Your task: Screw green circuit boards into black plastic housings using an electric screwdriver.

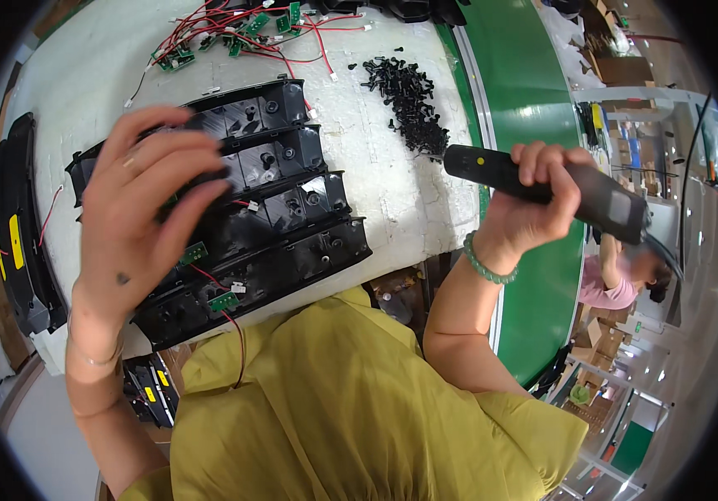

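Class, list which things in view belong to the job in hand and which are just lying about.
Apparently part of the job:
black handheld tool, gripped by the right hand
black housings, nearest the left hand
green circuit boards
black screws, in a pile

Apparently just lying about:
cardboard boxes, in the right background
green panel, lower right

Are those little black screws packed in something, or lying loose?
Loose: the black screws lie in an uncovered heap on the white surface, some strays apart.

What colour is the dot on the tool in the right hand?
The dot is yellow, seen in the head view.
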Available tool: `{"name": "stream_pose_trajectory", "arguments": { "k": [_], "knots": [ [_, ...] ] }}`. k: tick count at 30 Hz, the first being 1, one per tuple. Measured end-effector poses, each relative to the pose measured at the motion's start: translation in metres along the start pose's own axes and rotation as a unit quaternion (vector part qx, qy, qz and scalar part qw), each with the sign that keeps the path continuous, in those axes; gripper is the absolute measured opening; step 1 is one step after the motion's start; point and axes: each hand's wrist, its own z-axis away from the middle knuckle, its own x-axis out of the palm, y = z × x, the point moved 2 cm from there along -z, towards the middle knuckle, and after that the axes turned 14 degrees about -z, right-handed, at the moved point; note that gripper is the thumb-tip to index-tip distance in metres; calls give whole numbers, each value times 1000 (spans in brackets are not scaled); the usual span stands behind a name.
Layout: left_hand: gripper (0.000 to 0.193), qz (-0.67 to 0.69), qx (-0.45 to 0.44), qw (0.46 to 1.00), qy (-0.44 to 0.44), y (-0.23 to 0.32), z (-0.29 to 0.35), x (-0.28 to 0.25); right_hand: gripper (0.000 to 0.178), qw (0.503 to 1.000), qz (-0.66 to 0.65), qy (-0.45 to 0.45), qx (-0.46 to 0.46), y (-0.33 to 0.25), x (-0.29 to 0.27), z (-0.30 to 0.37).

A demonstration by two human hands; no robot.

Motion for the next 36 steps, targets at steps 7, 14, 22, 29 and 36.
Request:
{"name": "stream_pose_trajectory", "arguments": {
  "k": [7, 14, 22, 29, 36],
  "knots": [
    [22, 106, 130, 986, 1, 37, -53, 61, 26, 974, -139, -177, 31, -33, 34, 6],
    [16, 172, 98, 979, 47, 39, -48, 58, 24, 958, -179, -216, 62, -37, 69, 20],
    [13, 191, 57, 976, 83, 28, -31, 43, 24, 940, -238, -230, 88, -33, 85, 23],
    [12, 199, 73, 970, 118, 20, -9, 31, 21, 919, -257, -275, 120, -27, 109, 30],
    [42, 166, -70, 981, 78, -21, 23, -1, 25, 891, -194, -376, 165, 6, 146, 50]
  ]
}}
